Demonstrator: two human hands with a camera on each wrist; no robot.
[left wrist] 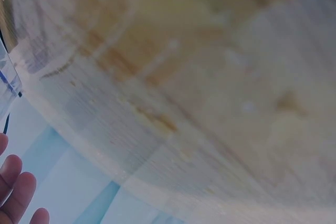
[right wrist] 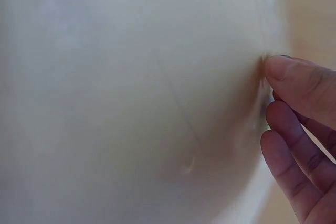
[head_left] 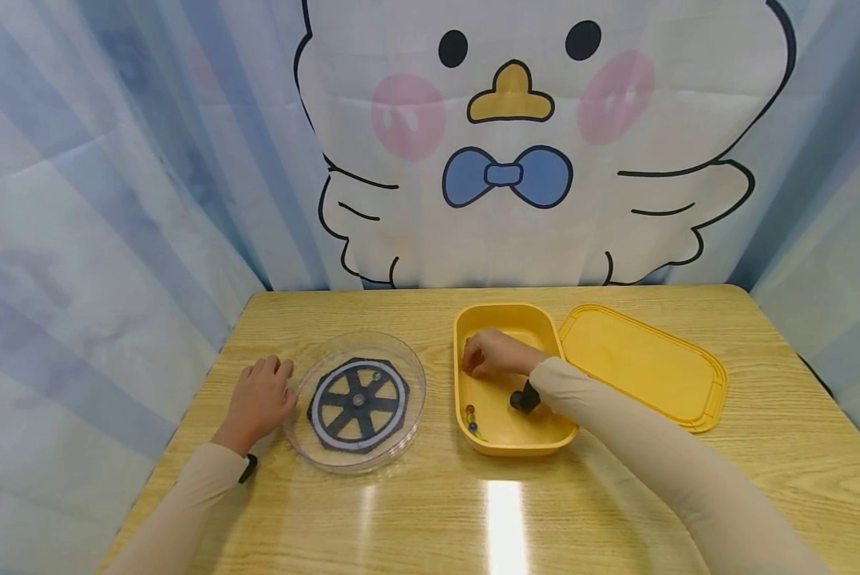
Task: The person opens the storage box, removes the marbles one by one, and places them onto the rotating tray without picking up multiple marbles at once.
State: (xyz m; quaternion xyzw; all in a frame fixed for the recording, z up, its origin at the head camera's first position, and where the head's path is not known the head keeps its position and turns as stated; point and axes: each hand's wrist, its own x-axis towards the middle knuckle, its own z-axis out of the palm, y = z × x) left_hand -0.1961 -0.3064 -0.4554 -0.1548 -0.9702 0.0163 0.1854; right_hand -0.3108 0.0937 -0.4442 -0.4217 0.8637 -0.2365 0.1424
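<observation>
My left hand [head_left: 260, 395] lies beside the left rim of a clear round dish [head_left: 418, 399], fingers loosely bent; a fingertip appears to touch the rim. In the left wrist view its fingers [left wrist: 21, 192] are apart, with nothing between them. The dish shows a dark wheel-shaped pattern [head_left: 358, 401] with a pale ring. My right hand [head_left: 497, 353] reaches into a yellow bin [head_left: 516, 449], fingers bent against its left wall. In the right wrist view the thumb [right wrist: 278, 69] meets a mostly hidden finger; whether they pinch something is unclear. Several small coloured marbles [head_left: 473, 426] lie in the bin's front left corner.
A yellow lid [head_left: 641, 359] lies flat on the wooden table [head_left: 430, 519], against the bin's right side. Behind the table's back edge hangs a printed curtain [head_left: 509, 239]. A black wrist device [head_left: 525, 398] hangs at the right cuff, inside the bin.
</observation>
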